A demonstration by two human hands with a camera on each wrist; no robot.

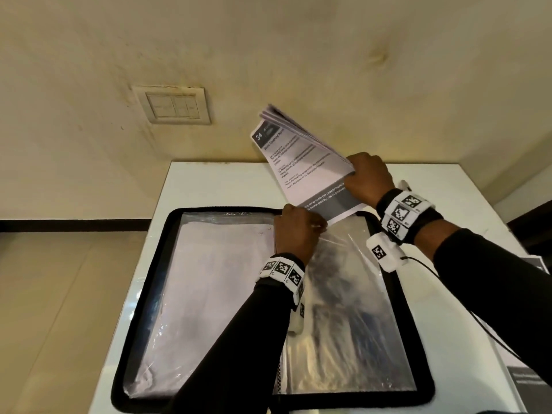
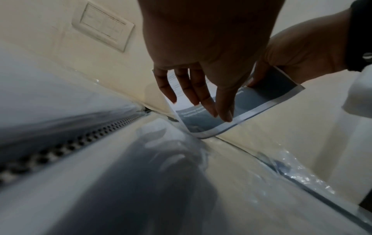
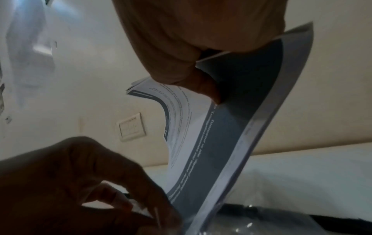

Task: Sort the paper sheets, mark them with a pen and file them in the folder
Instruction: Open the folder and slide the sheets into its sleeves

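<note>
A black zip folder (image 1: pixel 148 294) lies open on the white table (image 1: pixel 224 183), with clear plastic sleeves on both sides. My right hand (image 1: pixel 369 177) grips a stack of printed sheets (image 1: pixel 301 162) by its lower right edge and holds it tilted above the folder's far edge. The top sheet is headed 34. My left hand (image 1: pixel 295 228) is at the top of the right-hand sleeve (image 1: pixel 343 309), just under the stack's lower corner. In the right wrist view the left hand (image 3: pixel 90 182) pinches the sleeve's edge beside the stack (image 3: pixel 231 143). No pen is in view.
The left sleeve (image 1: pixel 209 294) holds white paper. Another printed sheet (image 1: pixel 525 377) lies at the table's right edge, under my right arm. A black cable (image 1: pixel 448 288) runs from the right wrist. A switch plate (image 1: pixel 176 106) is on the wall behind the table.
</note>
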